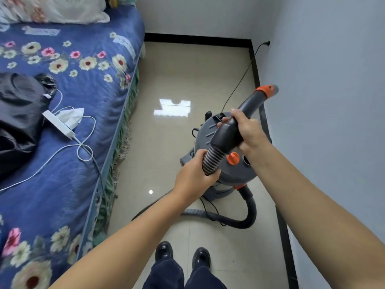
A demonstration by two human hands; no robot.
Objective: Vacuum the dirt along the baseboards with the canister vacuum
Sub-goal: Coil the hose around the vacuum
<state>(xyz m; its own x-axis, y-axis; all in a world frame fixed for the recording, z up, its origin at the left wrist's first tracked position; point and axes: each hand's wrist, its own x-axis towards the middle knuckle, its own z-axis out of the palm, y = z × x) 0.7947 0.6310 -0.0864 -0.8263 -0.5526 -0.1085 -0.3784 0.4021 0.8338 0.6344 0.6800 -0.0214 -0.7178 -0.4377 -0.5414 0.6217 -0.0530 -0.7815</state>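
A grey canister vacuum (208, 132) with orange knobs stands on the tiled floor near the right wall. Above it I hold the curved black hose handle (249, 105), whose orange-collared end (267, 90) points up toward the wall. My right hand (250, 130) grips the handle's thick middle. My left hand (195, 176) grips the ribbed hose (211, 161) just below the handle. The rest of the hose (248, 211) loops on the floor behind the canister. A black baseboard (257, 74) runs along the right wall and the far wall.
A bed with a blue floral cover (83, 97) fills the left side, carrying a black bag and a white power strip (58, 124) with cables. The power cord (243, 78) runs to a wall socket at the far right. My black shoes (183, 255) stand on the tiles.
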